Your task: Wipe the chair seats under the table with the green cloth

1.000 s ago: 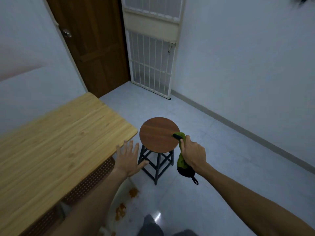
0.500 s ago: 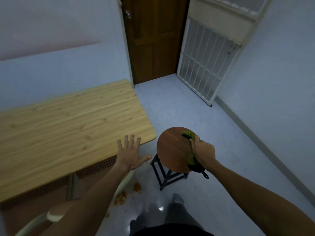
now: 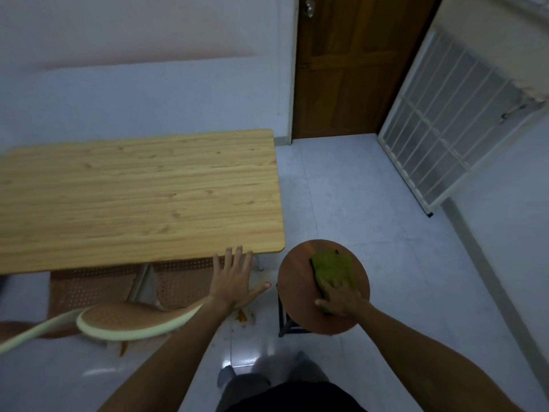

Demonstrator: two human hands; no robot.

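Note:
A round brown stool seat on a dark metal frame stands just right of the wooden table. The green cloth lies spread flat on the seat. My right hand presses down on the cloth's near end, fingers over it. My left hand hovers open, fingers spread, below the table's near right corner and touches nothing. Brown perforated chair seats sit tucked under the table's near edge. A chair back with a pale rim shows in front of them.
Orange stains mark the pale tiled floor between the chair and the stool. A brown wooden door and a white barred gate stand at the far right. My legs are at the bottom middle.
The view swung left, showing more of the table and chairs. The bunched cloth that hung from my right hand at the seat's edge now lies flat on the stool under my palm.

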